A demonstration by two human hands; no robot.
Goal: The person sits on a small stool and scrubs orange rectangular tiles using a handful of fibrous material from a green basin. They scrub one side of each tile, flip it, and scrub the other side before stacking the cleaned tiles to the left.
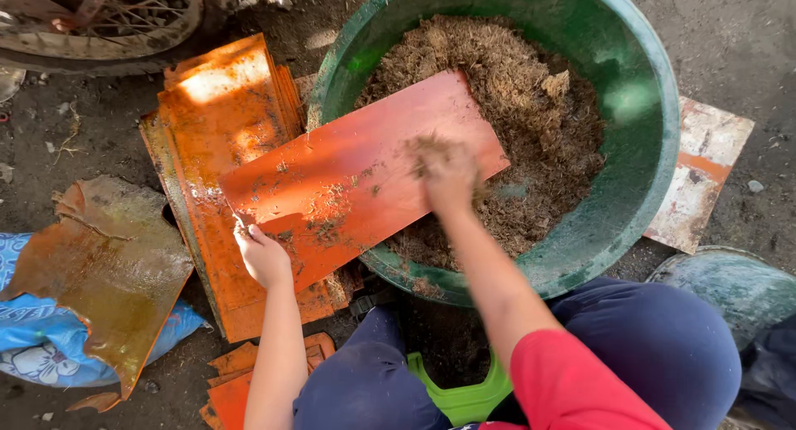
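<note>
Down at the Basin, One Hand Steadying, One Rubbing

Crouched low, I reach both bare arms forward over my knees. My left hand point(262, 254) grips the near lower corner of the orange sheet point(356, 177), fingers curled over its edge. That sheet leans tilted, its far end propped on the rim of the green basin point(647, 148) and over the brown fibrous mulch point(539, 140) inside. My right hand point(448, 174) presses down on the sheet's upper part, blurred, knuckles up; I cannot tell how far its fingers are spread. Bits of mulch cling to the sheet. A stack of orange sheets point(224, 115) lies on the ground just beside the basin, under my left forearm.
</note>
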